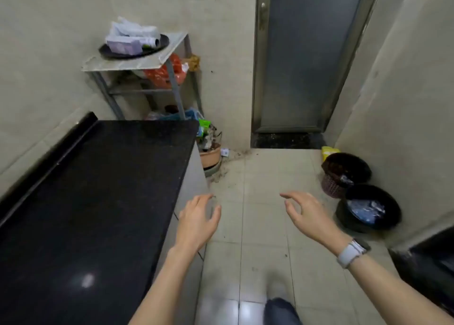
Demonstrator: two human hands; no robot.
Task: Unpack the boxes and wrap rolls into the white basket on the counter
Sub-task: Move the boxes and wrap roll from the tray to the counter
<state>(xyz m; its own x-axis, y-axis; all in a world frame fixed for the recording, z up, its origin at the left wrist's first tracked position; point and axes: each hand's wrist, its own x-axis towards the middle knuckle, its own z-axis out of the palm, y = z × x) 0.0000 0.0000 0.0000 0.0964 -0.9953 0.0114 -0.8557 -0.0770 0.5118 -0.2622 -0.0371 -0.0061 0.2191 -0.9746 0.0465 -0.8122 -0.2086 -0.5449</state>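
Note:
A pile of boxes and wrap rolls lies on a black round tray point(108, 52) on a small marble-topped stand point(137, 63) against the far wall: a pale purple box point(122, 45), a roll point(150, 41) and white packets point(132, 29). No white basket is in view. My left hand point(199, 221) hovers beside the front corner of the black counter point(98, 201), fingers spread and holding nothing. My right hand point(307, 214) is out over the tiled floor, fingers apart and empty, with a white watch on its wrist.
Under the stand sit orange and blue plastic bags point(162, 75). A clay pot point(210, 155) with rubbish stands at the counter's far end. Two dark waste bins point(348, 174) point(368, 209) sit by the right wall. A grey door point(307, 54) is ahead.

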